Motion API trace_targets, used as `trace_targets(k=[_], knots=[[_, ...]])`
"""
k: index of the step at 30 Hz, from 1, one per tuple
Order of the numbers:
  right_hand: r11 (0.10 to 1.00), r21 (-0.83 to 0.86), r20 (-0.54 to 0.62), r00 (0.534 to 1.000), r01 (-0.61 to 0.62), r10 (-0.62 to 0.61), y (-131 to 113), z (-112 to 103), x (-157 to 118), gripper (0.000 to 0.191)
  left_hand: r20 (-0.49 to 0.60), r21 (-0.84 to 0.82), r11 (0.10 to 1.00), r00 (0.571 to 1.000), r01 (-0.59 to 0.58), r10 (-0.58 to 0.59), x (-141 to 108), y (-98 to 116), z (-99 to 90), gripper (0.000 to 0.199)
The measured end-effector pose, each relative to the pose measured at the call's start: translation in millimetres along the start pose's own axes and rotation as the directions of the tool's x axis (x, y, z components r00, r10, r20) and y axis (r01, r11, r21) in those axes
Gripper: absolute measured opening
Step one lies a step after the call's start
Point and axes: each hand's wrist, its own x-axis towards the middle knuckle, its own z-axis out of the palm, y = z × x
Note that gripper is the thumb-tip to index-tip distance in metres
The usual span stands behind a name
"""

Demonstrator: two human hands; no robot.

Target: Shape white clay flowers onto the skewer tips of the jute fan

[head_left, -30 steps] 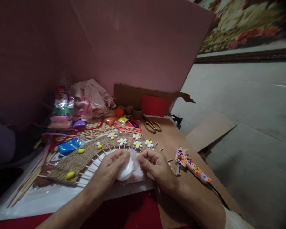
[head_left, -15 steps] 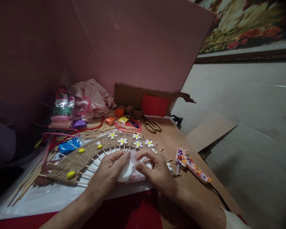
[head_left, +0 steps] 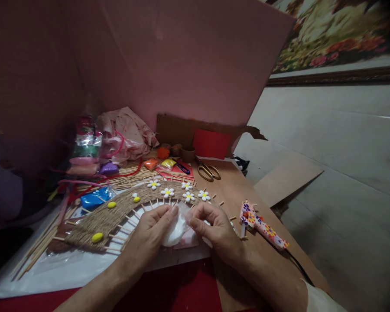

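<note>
A clear plastic bag of white modelling clay (head_left: 173, 232) is between my two hands, over the inner edge of a curved woven twine piece (head_left: 117, 219). My left hand (head_left: 151, 229) pinches the bag's left side between thumb and fingers. On the other side my right hand (head_left: 216, 227) has its thumb and fingertips pressed together at the bag's crinkled edge. Short sticks poke out of the twine piece. White flowers with yellow centres (head_left: 167, 192) sit along its top, and plain yellow ovals (head_left: 97, 237) on its left part. A pinkish packet (head_left: 189, 239) lies beneath my hands.
A flower-patterned glue gun (head_left: 263, 225) with a cord lies at the right. Gold-handled scissors (head_left: 208, 171), a blue cutter (head_left: 182, 167) and yellow (head_left: 168, 163) and orange clay packets (head_left: 151, 163) are behind. Blue clay (head_left: 94, 198) and loose sticks (head_left: 39, 247) lie left. A pink panel (head_left: 182, 65) rises at the back.
My right hand's fingers have drawn together and now pinch the bag's edge, whose plastic stands up a little more. My left hand keeps nearly the same place.
</note>
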Motion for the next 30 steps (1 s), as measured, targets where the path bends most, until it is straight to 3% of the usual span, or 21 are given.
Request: trace_targets(k=[4,8,15,18,24,27,30], knots=[[1.000,-0.002,-0.140,0.990,0.010,-0.010,2.4,1.3,-1.8,0.026,0.015,-0.024,1.000,1.000,-0.005,0.005,0.3,-2.4,2.3,0.035],[0.996,-0.046,-0.201,0.976,0.070,-0.078,-0.6,-0.2,-1.7,0.022,0.031,-0.045,0.999,0.999,-0.023,0.024,-0.5,-3.0,4.1,0.032],[0.983,-0.073,-0.096,0.980,0.166,-0.173,-6.6,-3.9,-0.7,0.019,0.026,0.097,0.980,0.985,-0.173,0.172,-3.1,-2.5,-0.6,0.020],[0.979,-0.105,-0.060,0.982,0.173,-0.180,-6.5,-4.8,-1.5,0.018,-0.011,0.256,0.934,0.966,-0.248,0.260,-4.5,-0.6,-2.0,0.020],[0.993,-0.079,0.002,0.996,0.087,-0.088,-6.7,-7.3,-0.6,0.017,0.016,0.547,0.764,0.917,-0.342,0.399,-5.6,0.9,-4.6,0.020],[0.999,-0.026,-0.018,0.999,0.048,-0.048,-4.0,-8.3,1.7,0.026,0.007,0.558,0.759,0.917,-0.335,0.399,-4.7,0.3,-5.1,0.020],[0.996,0.085,-0.002,0.999,-0.040,0.040,-0.4,-5.5,1.2,0.048,-0.078,0.544,0.785,0.913,-0.298,0.400,-3.9,-1.7,-4.6,0.018]])
